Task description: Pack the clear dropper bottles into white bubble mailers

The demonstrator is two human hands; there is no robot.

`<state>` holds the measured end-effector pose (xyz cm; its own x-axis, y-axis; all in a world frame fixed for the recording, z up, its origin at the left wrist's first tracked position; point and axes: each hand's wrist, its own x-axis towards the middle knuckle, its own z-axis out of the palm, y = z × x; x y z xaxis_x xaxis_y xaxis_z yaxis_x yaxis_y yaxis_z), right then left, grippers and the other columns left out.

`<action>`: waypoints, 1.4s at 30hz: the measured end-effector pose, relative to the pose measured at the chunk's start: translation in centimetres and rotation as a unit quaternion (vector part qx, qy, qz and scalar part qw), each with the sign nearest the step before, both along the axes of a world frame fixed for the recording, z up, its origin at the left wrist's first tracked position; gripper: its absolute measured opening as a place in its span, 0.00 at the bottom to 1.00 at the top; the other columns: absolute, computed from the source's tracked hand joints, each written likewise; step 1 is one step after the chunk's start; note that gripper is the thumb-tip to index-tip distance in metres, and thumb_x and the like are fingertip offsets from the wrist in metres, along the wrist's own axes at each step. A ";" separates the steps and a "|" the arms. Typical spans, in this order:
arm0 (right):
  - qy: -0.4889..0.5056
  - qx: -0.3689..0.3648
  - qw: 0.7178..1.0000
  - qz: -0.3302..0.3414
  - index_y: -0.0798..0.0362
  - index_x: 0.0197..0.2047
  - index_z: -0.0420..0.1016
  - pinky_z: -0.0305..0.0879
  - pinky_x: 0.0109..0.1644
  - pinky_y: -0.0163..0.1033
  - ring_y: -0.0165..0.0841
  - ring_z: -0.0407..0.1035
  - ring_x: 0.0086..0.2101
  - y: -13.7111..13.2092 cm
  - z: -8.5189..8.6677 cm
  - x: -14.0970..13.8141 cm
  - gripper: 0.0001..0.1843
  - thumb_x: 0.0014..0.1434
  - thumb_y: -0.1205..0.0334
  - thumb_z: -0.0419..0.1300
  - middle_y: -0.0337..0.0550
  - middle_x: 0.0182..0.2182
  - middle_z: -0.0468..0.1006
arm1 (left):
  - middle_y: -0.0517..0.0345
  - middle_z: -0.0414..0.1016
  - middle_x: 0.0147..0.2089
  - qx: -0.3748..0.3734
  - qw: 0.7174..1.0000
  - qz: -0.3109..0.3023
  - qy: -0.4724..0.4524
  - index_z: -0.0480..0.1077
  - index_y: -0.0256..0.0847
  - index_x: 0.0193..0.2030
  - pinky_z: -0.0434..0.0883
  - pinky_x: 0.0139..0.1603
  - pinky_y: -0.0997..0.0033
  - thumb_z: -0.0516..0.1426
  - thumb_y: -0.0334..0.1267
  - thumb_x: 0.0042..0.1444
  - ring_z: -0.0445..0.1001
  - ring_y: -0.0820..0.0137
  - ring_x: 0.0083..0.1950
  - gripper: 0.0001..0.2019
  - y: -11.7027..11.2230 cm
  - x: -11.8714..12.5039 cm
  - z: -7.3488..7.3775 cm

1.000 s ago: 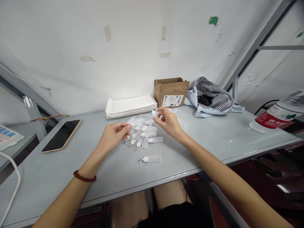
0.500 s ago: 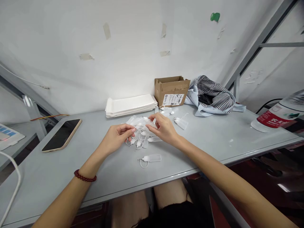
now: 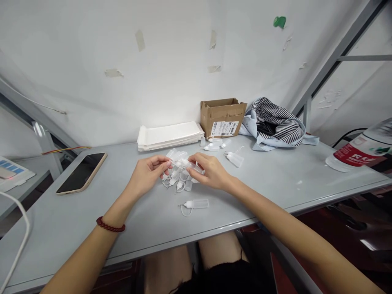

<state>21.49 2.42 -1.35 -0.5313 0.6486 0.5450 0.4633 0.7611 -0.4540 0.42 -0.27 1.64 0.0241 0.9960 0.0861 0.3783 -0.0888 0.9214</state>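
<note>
My right hand (image 3: pixel 210 170) is closed around a small translucent needle-tip bottle (image 3: pixel 193 165), its white neck pointing left. At the needle end, the thumb and fingers of my left hand (image 3: pixel 150 172) are pinched together; what lies between them is too small to make out. Beneath both hands is a pile of similar bottles (image 3: pixel 180 185) with white tops and looped cap straps. One bottle (image 3: pixel 197 203) lies apart, nearer the table's front edge. Another bottle (image 3: pixel 235 159) rests to the right of my right hand.
Several more bottles (image 3: pixel 214 143) lie before an open cardboard box (image 3: pixel 223 118). Left of the box is a stack of white trays (image 3: pixel 170 136). Striped cloth (image 3: pixel 272 122) and a large water bottle (image 3: pixel 355 151) are at right, a phone (image 3: pixel 82 173) at left on the grey table (image 3: pixel 260 192).
My right hand has lowered and turned slightly, tilting its bottle toward my left hand. My left hand has shifted a little leftward and stays pinched. The view has moved slightly.
</note>
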 end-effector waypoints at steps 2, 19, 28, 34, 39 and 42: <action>-0.009 0.012 1.000 0.011 0.55 0.40 0.67 0.56 0.33 0.35 0.30 0.63 0.29 -0.1 0.1 0.0 0.10 0.60 0.58 0.53 0.43 0.31 0.71 | 0.59 0.73 0.25 0.006 1.000 -0.012 0.007 0.75 0.36 0.35 0.69 0.29 0.73 0.62 0.45 0.49 0.70 0.72 0.26 0.13 -0.1 0.1 0.1; -0.039 0.006 0.998 0.048 0.55 0.40 0.67 0.57 0.34 0.35 0.31 0.63 0.30 -0.3 -0.1 -0.1 0.10 0.60 0.58 0.52 0.43 0.31 0.71 | 0.56 0.79 0.38 0.164 0.977 -0.070 0.117 0.78 0.39 0.36 0.68 0.33 0.73 0.58 0.40 0.56 0.73 0.70 0.36 0.09 0.0 -0.4 -1.5; -0.034 0.007 0.999 0.040 0.56 0.37 0.68 0.55 0.32 0.34 0.30 0.61 0.28 -0.3 0.2 -0.1 0.10 0.59 0.58 0.52 0.41 0.28 0.70 | 0.57 0.79 0.36 0.214 0.962 -0.090 0.143 0.78 0.40 0.36 0.67 0.32 0.74 0.58 0.36 0.57 0.73 0.71 0.35 0.07 0.0 -0.2 -1.7; -0.020 -0.005 0.999 0.036 0.56 0.34 0.68 0.53 0.31 0.34 0.29 0.60 0.26 -0.4 0.5 0.0 0.09 0.56 0.60 0.52 0.41 0.25 0.69 | 0.57 0.79 0.35 0.253 0.943 -0.116 0.181 0.78 0.39 0.36 0.67 0.29 0.76 0.58 0.33 0.57 0.73 0.73 0.32 0.07 -0.1 0.0 -1.9; -0.019 -0.034 0.999 0.035 0.55 0.30 0.67 0.52 0.31 0.34 0.29 0.59 0.25 -0.5 0.6 -0.1 0.08 0.53 0.60 0.52 0.40 0.24 0.69 | 0.57 0.78 0.34 0.293 0.925 -0.140 0.198 0.77 0.39 0.35 0.67 0.29 0.77 0.58 0.30 0.57 0.73 0.74 0.32 0.06 -0.3 0.3 -2.1; -0.020 -0.054 0.998 0.033 0.55 0.28 0.66 0.51 0.30 0.34 0.28 0.57 0.23 -0.6 0.6 -0.2 0.08 0.50 0.59 0.52 0.38 0.22 0.67 | 0.57 0.78 0.34 0.311 0.914 -0.153 0.212 0.77 0.38 0.35 0.67 0.29 0.77 0.57 0.28 0.57 0.73 0.74 0.32 0.07 -0.3 0.4 -2.2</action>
